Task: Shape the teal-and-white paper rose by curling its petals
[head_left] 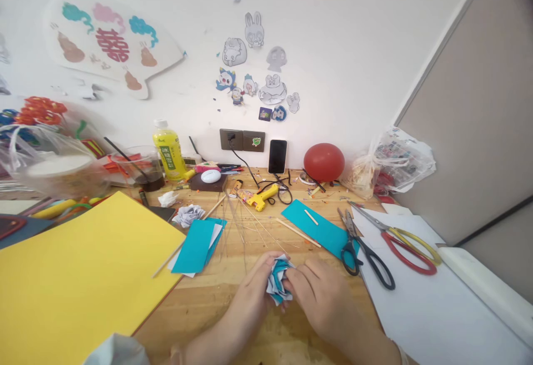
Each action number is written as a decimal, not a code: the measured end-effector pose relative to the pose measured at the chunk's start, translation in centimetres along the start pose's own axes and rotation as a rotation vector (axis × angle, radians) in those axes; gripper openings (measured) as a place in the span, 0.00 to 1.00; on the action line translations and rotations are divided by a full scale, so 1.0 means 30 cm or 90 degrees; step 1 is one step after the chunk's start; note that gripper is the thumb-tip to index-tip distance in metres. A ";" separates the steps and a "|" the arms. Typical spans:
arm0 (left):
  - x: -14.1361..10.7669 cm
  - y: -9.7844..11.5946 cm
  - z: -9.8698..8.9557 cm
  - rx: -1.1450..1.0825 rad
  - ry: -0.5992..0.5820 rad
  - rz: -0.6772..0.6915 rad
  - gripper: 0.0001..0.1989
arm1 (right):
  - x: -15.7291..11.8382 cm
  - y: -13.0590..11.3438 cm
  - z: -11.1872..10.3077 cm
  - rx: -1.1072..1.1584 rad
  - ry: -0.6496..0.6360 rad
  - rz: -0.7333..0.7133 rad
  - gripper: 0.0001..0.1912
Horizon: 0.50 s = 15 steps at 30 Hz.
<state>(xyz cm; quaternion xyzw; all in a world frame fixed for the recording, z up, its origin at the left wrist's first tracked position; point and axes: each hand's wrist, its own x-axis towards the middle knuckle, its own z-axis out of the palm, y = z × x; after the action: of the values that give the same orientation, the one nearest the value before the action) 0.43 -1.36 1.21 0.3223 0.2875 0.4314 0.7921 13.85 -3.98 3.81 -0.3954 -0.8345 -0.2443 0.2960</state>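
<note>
A blue-and-white paper flower [278,283] with ruffled layers is held between my hands above the wooden table. My left hand [255,287] is closed around its left side and underside. From the right, my right hand [318,293] pinches a petal edge, fingers bent against the flower. Parts of the fingertips are hidden behind the paper. Cut blue and white paper pieces [195,247] lie beyond my left hand. A larger blue strip [318,226] with a small stick on it lies beyond my right hand, near the black-handled scissors [367,254].
Yellow card [83,276] covers the left side; white sheets [420,293] lie right under red-and-yellow-handled scissors [416,248]. Behind are a yellow glue gun [264,197], thin wires, a grey-white paper flower [189,215], a drink bottle [170,154], a cup [139,171], a phone [277,157] and a red balloon [323,162].
</note>
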 end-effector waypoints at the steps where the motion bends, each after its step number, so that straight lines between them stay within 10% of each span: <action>1: 0.000 0.000 0.000 -0.002 -0.001 0.002 0.11 | 0.000 0.000 -0.001 0.001 0.002 -0.001 0.18; 15: -0.004 0.021 0.013 0.028 0.069 -0.042 0.12 | -0.002 -0.006 -0.018 0.130 -0.019 0.044 0.17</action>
<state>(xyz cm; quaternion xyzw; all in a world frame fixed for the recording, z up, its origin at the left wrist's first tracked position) 0.33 -1.30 1.95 0.3065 0.3500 0.4155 0.7816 13.91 -4.46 4.12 -0.3953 -0.8452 -0.1419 0.3304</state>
